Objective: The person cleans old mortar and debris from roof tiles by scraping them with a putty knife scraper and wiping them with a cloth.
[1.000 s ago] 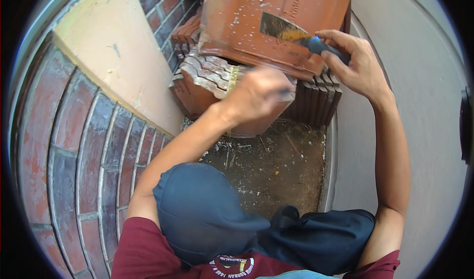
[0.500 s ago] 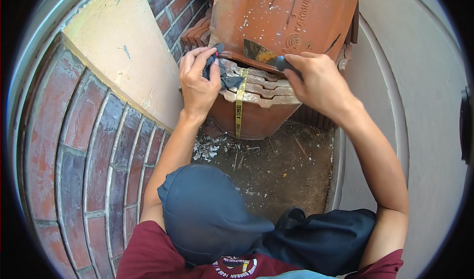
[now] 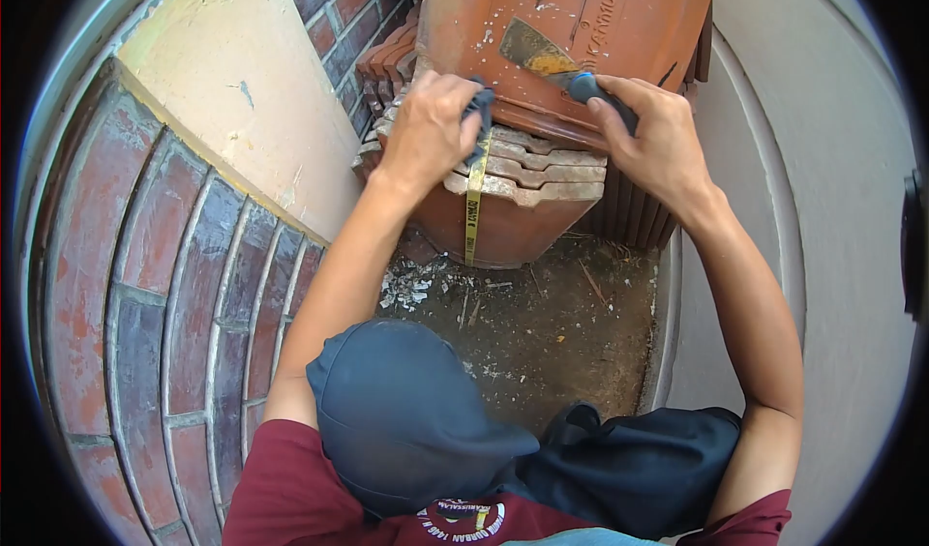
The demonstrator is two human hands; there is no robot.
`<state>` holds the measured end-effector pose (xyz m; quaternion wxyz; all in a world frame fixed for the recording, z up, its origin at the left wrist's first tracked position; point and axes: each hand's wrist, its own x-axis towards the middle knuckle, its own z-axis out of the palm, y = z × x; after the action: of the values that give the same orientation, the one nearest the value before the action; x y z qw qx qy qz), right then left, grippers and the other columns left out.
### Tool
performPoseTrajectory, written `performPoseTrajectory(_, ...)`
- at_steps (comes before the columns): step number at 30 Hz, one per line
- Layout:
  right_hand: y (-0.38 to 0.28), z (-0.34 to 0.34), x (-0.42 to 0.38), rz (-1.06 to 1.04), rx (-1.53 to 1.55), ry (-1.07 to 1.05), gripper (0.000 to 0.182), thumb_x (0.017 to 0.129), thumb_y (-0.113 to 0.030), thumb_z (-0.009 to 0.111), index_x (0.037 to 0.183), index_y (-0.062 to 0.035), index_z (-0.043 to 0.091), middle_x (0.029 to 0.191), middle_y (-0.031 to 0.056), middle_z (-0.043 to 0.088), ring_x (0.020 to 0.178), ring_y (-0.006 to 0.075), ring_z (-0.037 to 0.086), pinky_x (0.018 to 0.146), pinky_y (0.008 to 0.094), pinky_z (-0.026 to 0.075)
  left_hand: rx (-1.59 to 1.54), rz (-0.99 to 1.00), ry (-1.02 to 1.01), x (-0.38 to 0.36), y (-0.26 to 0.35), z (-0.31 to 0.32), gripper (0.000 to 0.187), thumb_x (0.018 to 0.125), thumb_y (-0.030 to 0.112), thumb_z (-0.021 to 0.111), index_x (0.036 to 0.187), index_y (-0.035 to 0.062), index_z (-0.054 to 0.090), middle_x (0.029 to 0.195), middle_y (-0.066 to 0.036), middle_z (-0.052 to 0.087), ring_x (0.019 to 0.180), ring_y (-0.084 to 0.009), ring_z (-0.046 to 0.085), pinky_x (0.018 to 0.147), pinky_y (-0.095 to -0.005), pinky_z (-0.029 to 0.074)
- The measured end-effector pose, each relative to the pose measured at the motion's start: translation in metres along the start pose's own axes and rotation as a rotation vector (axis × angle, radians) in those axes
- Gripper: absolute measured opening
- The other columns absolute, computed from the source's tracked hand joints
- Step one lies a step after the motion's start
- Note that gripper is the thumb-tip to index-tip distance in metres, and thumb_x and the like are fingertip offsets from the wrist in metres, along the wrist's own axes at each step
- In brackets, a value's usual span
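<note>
My right hand (image 3: 658, 135) is closed round the dark handle of a putty knife (image 3: 537, 56), whose wide, stained blade points left over an orange roof tile (image 3: 571, 4). White flecks dot the tile, and raised lettering runs along it. In my left hand (image 3: 431, 125) is a bunched dark cloth (image 3: 478, 113), held at the tile's lower left edge. Beneath lies a stack of roof tiles (image 3: 542, 174) bound by a yellow strap (image 3: 472, 212). My palm hides part of the cloth.
A brick wall (image 3: 145, 285) with a cream panel (image 3: 242, 91) stands on the left. To the right is a smooth grey wall (image 3: 823, 207). White paint chips (image 3: 406, 290) and twigs lie on the dirty floor (image 3: 542, 343). More tiles (image 3: 387, 62) are stacked behind.
The putty knife has moved up and to the right, its blade now higher on the tile. My left hand has shifted right and slightly up with the cloth.
</note>
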<state>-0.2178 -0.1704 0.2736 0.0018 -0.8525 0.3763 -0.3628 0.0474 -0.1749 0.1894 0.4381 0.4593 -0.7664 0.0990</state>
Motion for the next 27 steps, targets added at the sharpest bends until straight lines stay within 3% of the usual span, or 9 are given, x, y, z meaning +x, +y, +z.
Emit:
performPoseTrajectory(5,0.004,-0.015,-0.007,0.024,0.006,-0.001,0.024,0.092,-0.012,0.069,0.106,0.007,0.072,0.089,0.0229,0.072,0.082,0.0364,0.072,0.075,0.0426,0.057,0.256,-0.111,-0.03,0.005,0.002,-0.016,0.019,0.076,0.005,0.075,0.094,-0.0017,0.072,0.091,-0.02,0.072,0.09,-0.0396,0.065,0.083,-0.046,0.052)
performPoseTrajectory(11,-0.003,-0.015,0.0,-0.032,0.027,0.028,0.024,0.092,-0.014,0.069,0.104,0.0068,0.073,0.089,0.0222,0.072,0.081,0.0349,0.073,0.073,0.0412,0.058,0.066,-0.077,-0.044,0.009,0.001,-0.004,0.017,0.078,0.006,0.075,0.092,-0.0017,0.07,0.089,-0.021,0.071,0.09,-0.0398,0.064,0.081,-0.0476,0.052)
performPoseTrajectory(16,-0.002,-0.023,0.004,-0.07,-0.006,0.046,0.025,0.09,-0.014,0.071,0.104,0.0066,0.073,0.089,0.0219,0.072,0.081,0.0348,0.073,0.073,0.0414,0.058,0.378,-0.116,-0.097,0.009,0.009,-0.007,0.018,0.081,0.009,0.074,0.095,-0.0011,0.071,0.084,-0.023,0.07,0.083,-0.0408,0.066,0.077,-0.048,0.054)
performPoseTrajectory(20,-0.003,-0.027,0.009,-0.06,0.022,0.087,0.024,0.089,-0.014,0.071,0.104,0.0052,0.073,0.09,0.0214,0.073,0.082,0.0353,0.073,0.074,0.0406,0.057,0.123,-0.282,-0.016,0.014,0.032,0.018,0.021,0.083,0.013,0.07,0.095,-0.004,0.072,0.077,-0.025,0.069,0.067,-0.0396,0.069,0.071,-0.0475,0.056)
performPoseTrajectory(22,-0.004,-0.025,0.012,-0.111,0.025,0.139,0.023,0.089,-0.014,0.071,0.104,0.0044,0.073,0.09,0.0211,0.073,0.083,0.0351,0.073,0.075,0.0401,0.057,-0.23,-0.212,-0.006,0.001,0.054,0.017,0.024,0.085,0.015,0.069,0.101,-0.0035,0.073,0.085,-0.022,0.072,0.075,-0.0328,0.073,0.073,-0.043,0.057)
performPoseTrajectory(23,-0.006,-0.025,0.014,-0.096,0.027,0.139,0.023,0.09,-0.014,0.071,0.104,0.0042,0.073,0.09,0.0209,0.073,0.083,0.0348,0.073,0.075,0.0399,0.057,-0.205,-0.014,-0.002,-0.006,0.068,0.022,0.022,0.083,0.013,0.072,0.1,-0.0023,0.072,0.09,-0.018,0.073,0.084,-0.0313,0.072,0.079,-0.0406,0.057)
performPoseTrajectory(24,-0.009,-0.026,0.014,-0.08,0.025,0.138,0.023,0.09,-0.013,0.071,0.105,0.0041,0.073,0.09,0.0206,0.073,0.083,0.0345,0.073,0.075,0.0397,0.057,-0.344,0.077,-0.17,-0.016,0.08,0.03,0.022,0.081,0.011,0.074,0.1,-0.0004,0.071,0.092,-0.016,0.073,0.09,-0.0322,0.07,0.083,-0.0402,0.056)
performPoseTrajectory(25,-0.01,-0.026,0.014,-0.064,0.021,0.136,0.023,0.09,-0.013,0.071,0.105,0.0039,0.073,0.09,0.0204,0.073,0.083,0.0342,0.073,0.076,0.0395,0.057,-0.341,0.161,-0.18,-0.017,0.086,0.032,0.023,0.079,0.007,0.074,0.1,0.0005,0.071,0.092,-0.016,0.071,0.087,-0.0343,0.068,0.082,-0.0418,0.055)
performPoseTrajectory(27,-0.007,-0.022,0.012,-0.059,0.04,0.16,0.024,0.091,-0.014,0.071,0.107,0.0039,0.073,0.09,0.0196,0.073,0.082,0.0327,0.073,0.075,0.0397,0.057,-0.224,0.157,0.019,-0.011,0.079,0.027,0.025,0.078,0.005,0.074,0.102,0.0003,0.071,0.095,-0.017,0.071,0.088,-0.034,0.067,0.081,-0.0419,0.054)
